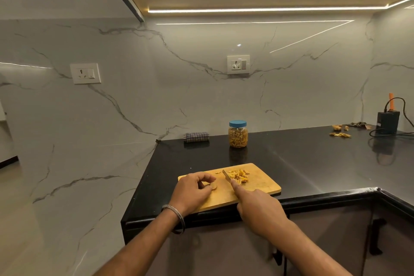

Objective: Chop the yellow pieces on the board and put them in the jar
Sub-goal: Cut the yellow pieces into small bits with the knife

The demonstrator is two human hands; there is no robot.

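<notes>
A wooden cutting board (259,182) lies at the near edge of the black counter. A heap of chopped yellow pieces (240,176) sits on its far half. My right hand (257,206) grips a knife (226,176), index finger along the spine, with the blade just left of the heap. My left hand (192,190) rests on the board's left end, its fingers curled around an uncut yellow piece (212,186). The jar (238,134), with a blue lid on and yellow pieces inside, stands behind the board.
A folded checked cloth (196,137) lies at the back left of the counter (313,163). At the far right stand a black device (388,122) with a cable, and scattered peels and scraps (340,134).
</notes>
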